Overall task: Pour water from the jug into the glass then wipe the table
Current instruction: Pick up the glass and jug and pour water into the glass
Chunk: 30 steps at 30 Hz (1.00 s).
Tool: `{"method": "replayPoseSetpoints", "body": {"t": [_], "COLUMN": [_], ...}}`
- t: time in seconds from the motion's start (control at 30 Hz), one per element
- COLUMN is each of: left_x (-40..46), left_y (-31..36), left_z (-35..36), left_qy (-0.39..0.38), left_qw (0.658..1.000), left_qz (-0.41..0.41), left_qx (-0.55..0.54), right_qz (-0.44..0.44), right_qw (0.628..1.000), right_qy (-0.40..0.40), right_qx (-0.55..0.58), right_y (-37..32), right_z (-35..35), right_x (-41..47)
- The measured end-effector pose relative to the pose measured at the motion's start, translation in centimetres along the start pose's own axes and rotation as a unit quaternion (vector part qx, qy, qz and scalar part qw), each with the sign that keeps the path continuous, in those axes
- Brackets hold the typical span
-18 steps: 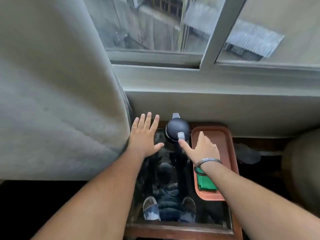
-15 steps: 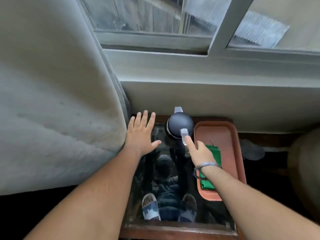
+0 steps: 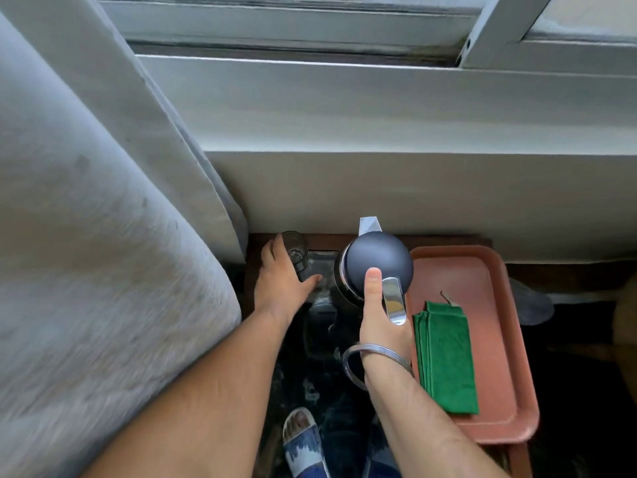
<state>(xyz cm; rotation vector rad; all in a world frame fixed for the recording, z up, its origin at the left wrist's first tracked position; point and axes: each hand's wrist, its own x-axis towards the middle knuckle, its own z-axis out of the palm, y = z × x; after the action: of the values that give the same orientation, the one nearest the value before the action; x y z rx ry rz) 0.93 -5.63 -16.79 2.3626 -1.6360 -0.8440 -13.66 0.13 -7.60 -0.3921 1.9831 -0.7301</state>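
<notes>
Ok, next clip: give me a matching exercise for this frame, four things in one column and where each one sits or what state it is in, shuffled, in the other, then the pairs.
Things:
1. jug
2. glass
3. green cloth
4. metal bangle

Places or states:
A. lying folded in the orange tray
B. on the right wrist
C. at the table's far left corner, left hand around it
D. in the middle of the table, right hand on its handle

Pairs: 1-D, 2-C, 3-A, 4-B

I see a grey curtain [image 3: 103, 236] on the left, white window sill [image 3: 379, 108] ahead, terracotta tray [image 3: 496, 339] at right.
</notes>
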Motion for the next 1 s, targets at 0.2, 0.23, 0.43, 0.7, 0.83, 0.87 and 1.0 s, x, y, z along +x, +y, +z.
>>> {"method": "replayPoseSetpoints", "body": {"t": [0.2, 0.23, 0.43, 0.7, 0.83, 0.87, 1.0], "left_x": [2.2, 2.6, 4.1, 3.5, 1.9, 1.4, -0.4], "left_y": [-1.0, -1.3, -1.7, -2.2, -2.6, -2.5, -1.8], "left_z": [0.4, 0.5, 1.9, 1.1, 0.1, -0.1, -1.5], "left_qy": [0.017, 0.021, 0.029, -0.004, 0.000, 0.005, 0.010], "left_qw": [0.998, 0.996, 0.979, 0.981, 0.984, 0.984, 0.980], "left_qz": [-0.003, -0.005, -0.038, -0.023, -0.030, -0.032, -0.024], "left_qx": [-0.055, -0.085, -0.198, -0.194, -0.178, -0.176, -0.200], "right_qz": [0.019, 0.022, -0.004, -0.117, -0.158, -0.169, -0.208], "right_qw": [0.999, 0.999, 1.000, 0.993, 0.986, 0.982, 0.963], "right_qy": [0.028, 0.032, 0.010, -0.003, 0.012, 0.003, -0.027], "right_qx": [0.014, 0.009, 0.016, 0.018, -0.055, -0.081, -0.171], "right_y": [0.6, 0.9, 1.2, -0.5, -1.3, -1.7, -3.5], "right_z": [0.3, 0.2, -0.2, -0.2, -1.5, -1.9, -4.7], "right_x": [0.5, 0.6, 1.7, 3.6, 4.4, 4.4, 2.3]}}
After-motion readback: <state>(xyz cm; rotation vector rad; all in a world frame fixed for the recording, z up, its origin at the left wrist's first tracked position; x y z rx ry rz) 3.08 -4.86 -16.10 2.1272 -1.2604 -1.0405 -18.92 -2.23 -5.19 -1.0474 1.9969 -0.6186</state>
